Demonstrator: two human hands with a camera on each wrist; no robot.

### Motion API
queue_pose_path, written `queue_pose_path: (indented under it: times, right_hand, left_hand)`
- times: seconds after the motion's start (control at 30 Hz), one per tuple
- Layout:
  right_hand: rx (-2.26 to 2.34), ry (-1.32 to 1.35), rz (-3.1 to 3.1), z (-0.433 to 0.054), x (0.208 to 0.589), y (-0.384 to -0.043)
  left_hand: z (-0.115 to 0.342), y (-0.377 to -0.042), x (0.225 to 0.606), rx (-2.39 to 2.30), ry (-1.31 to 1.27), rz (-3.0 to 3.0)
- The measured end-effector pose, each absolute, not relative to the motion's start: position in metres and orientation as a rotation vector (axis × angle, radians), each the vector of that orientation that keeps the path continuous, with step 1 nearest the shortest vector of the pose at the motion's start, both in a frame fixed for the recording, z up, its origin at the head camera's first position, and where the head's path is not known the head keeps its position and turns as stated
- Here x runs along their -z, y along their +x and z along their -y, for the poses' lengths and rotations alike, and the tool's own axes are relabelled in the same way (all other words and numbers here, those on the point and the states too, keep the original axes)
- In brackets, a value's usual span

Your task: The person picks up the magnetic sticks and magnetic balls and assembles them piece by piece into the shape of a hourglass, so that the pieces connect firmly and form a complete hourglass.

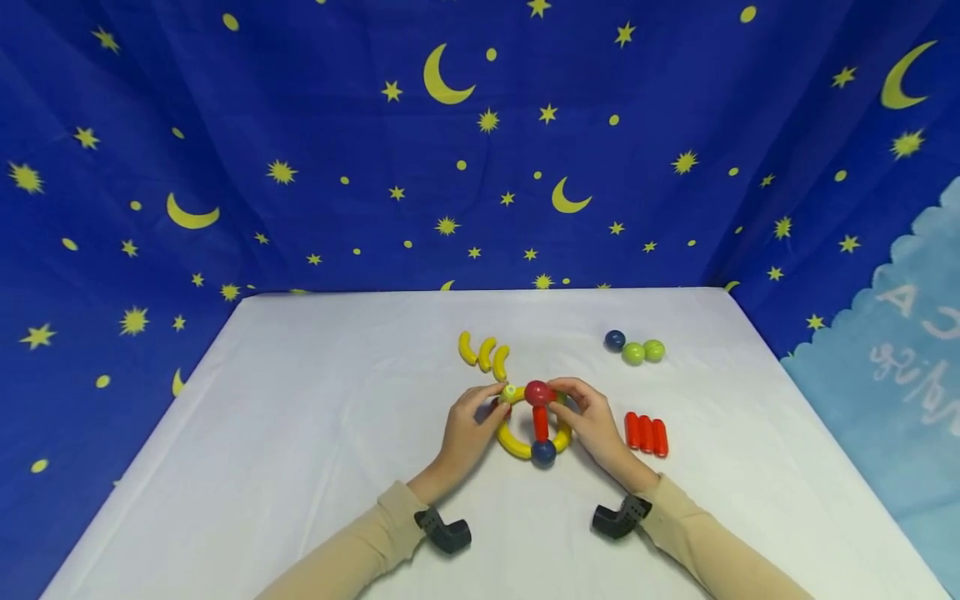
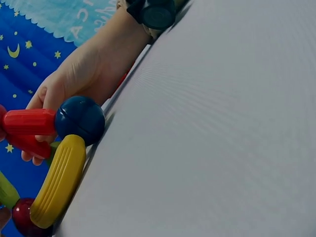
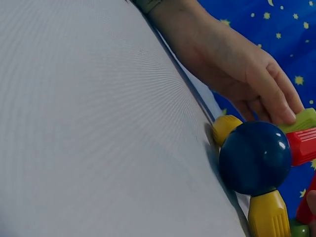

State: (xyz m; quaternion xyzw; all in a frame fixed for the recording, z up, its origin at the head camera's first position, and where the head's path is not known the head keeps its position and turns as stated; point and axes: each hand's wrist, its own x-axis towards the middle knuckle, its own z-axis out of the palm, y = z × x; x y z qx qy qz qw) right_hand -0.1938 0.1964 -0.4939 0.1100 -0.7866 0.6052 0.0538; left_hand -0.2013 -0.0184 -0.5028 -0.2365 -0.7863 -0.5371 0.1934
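A ring of yellow curved rods [image 1: 513,444] lies on the table, joined by balls, with a blue ball [image 1: 543,453] at the near side. From that ball a straight red rod [image 1: 541,423] rises at a slant to a red ball [image 1: 537,392]. My left hand [image 1: 465,425] pinches a light green rod [image 3: 303,118] at the left side. Opposite it, my right hand [image 1: 592,417] pinches another red rod [image 2: 30,144] beside the red ball. A dark red ball [image 2: 27,217] and a green ball [image 3: 299,228] sit at the ring's sides. The far joints are partly hidden.
Three yellow curved rods [image 1: 485,353] lie behind the left hand. At the back right are a loose blue ball [image 1: 615,340] and two green balls [image 1: 633,353]. Three red rods [image 1: 646,433] lie right of the right hand on the white table [image 1: 337,375].
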Motion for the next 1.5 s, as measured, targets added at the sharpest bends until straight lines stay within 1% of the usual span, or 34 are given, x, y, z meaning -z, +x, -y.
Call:
queue_pose_path:
  times: [0.23, 0.33, 0.4, 0.57, 0.77, 0.93, 1.07, 1.17, 1.3, 1.5]
  right_hand:
    - [-1.877, 0.364, 2.391, -0.19, 0.48, -0.187]
    - [-1.857, 0.399, 2.397, -0.188, 0.473, -0.183]
    - [-1.862, 0.409, 2.39, -0.189, 0.476, -0.184]
    - [-1.867, 0.393, 2.377, -0.193, 0.492, -0.192]
    - [-1.857, 0.393, 2.336, -0.195, 0.492, -0.193]
    - [-1.774, 0.265, 2.238, -0.2, 0.485, -0.188]
    - [-1.658, 0.134, 2.183, -0.202, 0.461, -0.177]
    - [-1.546, 0.087, 2.155, -0.215, 0.454, -0.171]
    - [-1.373, 0.003, 2.156, -0.242, 0.469, -0.168]
    - [-1.16, -0.29, 2.29, -0.269, 0.478, -0.145]
  left_hand:
    - [0.019, -0.201, 0.504, 1.494, -0.811, 2.216]
    - [0.019, -0.2, 0.502, 1.512, -0.826, 2.229]
    - [0.019, -0.2, 0.501, 1.509, -0.832, 2.24]
    - [0.019, -0.199, 0.5, 1.499, -0.79, 2.309]
    - [0.022, -0.201, 0.501, 1.574, -0.674, 2.402]
    - [0.023, -0.202, 0.502, 1.651, -0.624, 2.437]
    - [0.024, -0.202, 0.502, 1.66, -0.608, 2.439]
    - [0.024, -0.202, 0.501, 1.67, -0.588, 2.452]
    - [0.024, -0.203, 0.5, 1.715, -0.561, 2.448]
    - [0.026, -0.203, 0.5, 1.777, -0.533, 2.424]
